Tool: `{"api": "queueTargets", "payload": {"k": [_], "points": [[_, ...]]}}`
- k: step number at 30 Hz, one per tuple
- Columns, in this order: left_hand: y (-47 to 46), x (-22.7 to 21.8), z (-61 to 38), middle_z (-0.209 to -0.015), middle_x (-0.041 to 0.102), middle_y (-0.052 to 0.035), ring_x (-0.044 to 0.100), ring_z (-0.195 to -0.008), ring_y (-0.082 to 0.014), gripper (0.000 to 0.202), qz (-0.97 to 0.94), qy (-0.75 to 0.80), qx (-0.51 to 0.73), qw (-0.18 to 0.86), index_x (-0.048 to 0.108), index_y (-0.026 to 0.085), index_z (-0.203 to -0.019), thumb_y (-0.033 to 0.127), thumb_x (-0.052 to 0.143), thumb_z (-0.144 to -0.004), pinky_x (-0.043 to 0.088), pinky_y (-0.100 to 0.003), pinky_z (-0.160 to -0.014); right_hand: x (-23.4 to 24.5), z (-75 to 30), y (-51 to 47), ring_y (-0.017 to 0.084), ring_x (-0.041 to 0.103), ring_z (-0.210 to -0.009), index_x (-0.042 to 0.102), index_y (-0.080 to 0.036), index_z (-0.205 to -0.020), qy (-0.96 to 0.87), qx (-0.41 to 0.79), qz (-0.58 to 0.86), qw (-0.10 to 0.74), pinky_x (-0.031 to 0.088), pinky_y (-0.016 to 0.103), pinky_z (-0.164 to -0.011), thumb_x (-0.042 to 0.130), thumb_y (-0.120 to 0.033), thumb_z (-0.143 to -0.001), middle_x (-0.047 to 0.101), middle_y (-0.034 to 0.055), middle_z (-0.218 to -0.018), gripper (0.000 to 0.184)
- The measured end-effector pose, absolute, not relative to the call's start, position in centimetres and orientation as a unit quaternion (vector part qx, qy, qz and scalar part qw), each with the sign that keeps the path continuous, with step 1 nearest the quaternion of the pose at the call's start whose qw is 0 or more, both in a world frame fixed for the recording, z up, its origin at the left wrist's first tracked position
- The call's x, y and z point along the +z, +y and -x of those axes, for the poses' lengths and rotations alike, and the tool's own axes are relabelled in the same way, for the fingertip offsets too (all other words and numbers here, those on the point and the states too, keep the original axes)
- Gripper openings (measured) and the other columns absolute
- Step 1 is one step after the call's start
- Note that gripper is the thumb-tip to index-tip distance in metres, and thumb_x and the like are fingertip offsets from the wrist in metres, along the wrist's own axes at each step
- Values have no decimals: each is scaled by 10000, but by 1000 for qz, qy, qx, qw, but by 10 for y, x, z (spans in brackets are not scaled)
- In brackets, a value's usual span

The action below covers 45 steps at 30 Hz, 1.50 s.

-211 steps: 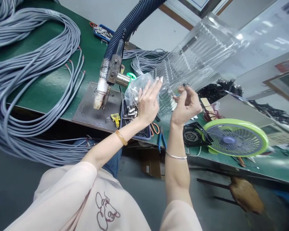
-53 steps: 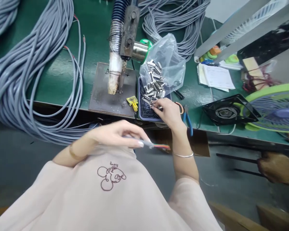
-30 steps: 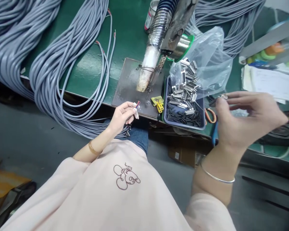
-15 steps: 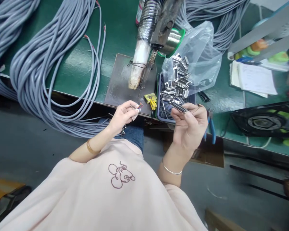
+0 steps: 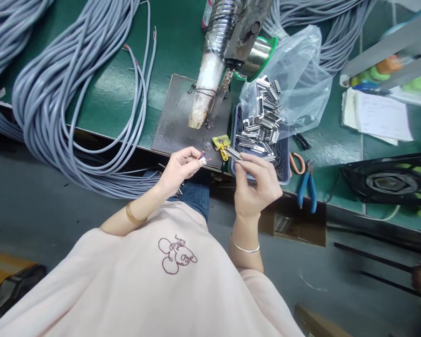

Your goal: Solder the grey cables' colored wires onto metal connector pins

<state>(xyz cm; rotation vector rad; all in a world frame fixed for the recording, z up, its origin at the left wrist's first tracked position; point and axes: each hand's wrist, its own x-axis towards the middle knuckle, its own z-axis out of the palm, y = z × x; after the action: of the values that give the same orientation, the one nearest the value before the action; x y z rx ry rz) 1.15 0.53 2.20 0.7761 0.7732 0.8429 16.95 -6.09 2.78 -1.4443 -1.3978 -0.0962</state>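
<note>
Fingertips of my left hand [image 5: 182,169] pinch the stripped end of a cable, its thin coloured wires [image 5: 202,156] poking out past the thumb. My right hand [image 5: 257,182] grips a metal D-sub connector [image 5: 232,153] between thumb and fingers, its far end pointing left. The connector and the wires are apart. Just beyond the connector lies a yellow piece [image 5: 221,144] on a dark board [image 5: 171,117]. Above that board hangs a soldering iron tip [image 5: 210,124] beside a white wrapped tube [image 5: 203,89].
A bin [image 5: 285,164] holds several loose connectors [image 5: 263,117] spilling from a plastic bag [image 5: 301,84]. Solder spool [image 5: 259,56] stands behind. Grey cable coils [image 5: 80,84] cover the left bench. Blue-handled pliers [image 5: 307,187], orange-handled scissors [image 5: 297,164] and a black fan [image 5: 389,180] are at right.
My right hand has moved left from over the bin, bringing the connector nearer the wires and turning it. My left hand has stayed nearly in place.
</note>
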Motion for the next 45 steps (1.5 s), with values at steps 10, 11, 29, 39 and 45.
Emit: {"api": "queueTargets", "payload": {"k": [10, 11, 29, 39, 45], "points": [[2, 22, -12, -514, 411, 83, 275, -442, -25, 225, -357, 319, 386, 789, 582, 164, -729, 298, 726, -620, 150, -172, -422, 23, -158, -61, 190, 734, -909, 613, -228, -818, -526, 104, 596, 597, 645, 362, -774, 674, -304, -914, 742, 49, -963, 137], [1, 22, -12, -523, 434, 76, 289, -443, -28, 220, -356, 310, 384, 794, 583, 164, -739, 294, 716, -621, 156, -172, -416, 23, -158, -60, 189, 734, -914, 620, -226, -821, -525, 109, 587, 607, 647, 363, -784, 685, -289, -908, 741, 44, -961, 126], [-6, 7, -13, -557, 524, 53, 358, -420, -28, 209, -358, 293, 360, 810, 574, 150, -812, 269, 717, -718, 168, -168, -406, 24, -152, -61, 142, 752, -826, 624, -223, -839, -587, 101, 547, 588, 611, 245, -678, 679, -183, -908, 765, 10, -902, 97], [-4, 7, -11, -510, 504, 82, 327, -393, -10, 376, -324, 315, 378, 808, 543, 163, -752, 356, 846, -642, 154, -155, -390, 21, -147, -62, 152, 766, -837, 644, -225, -879, -633, 38, 532, 562, 628, 270, -706, 680, -137, -901, 785, 14, -921, 98], [-2, 10, -8, -442, 372, 130, 231, -373, 1, 361, -331, 330, 406, 785, 522, 182, -694, 330, 844, -625, 146, -154, -388, 10, -150, -64, 163, 760, -837, 647, -228, -861, -551, 5, 570, 609, 631, 301, -705, 693, -203, -911, 768, 13, -918, 72]]}}
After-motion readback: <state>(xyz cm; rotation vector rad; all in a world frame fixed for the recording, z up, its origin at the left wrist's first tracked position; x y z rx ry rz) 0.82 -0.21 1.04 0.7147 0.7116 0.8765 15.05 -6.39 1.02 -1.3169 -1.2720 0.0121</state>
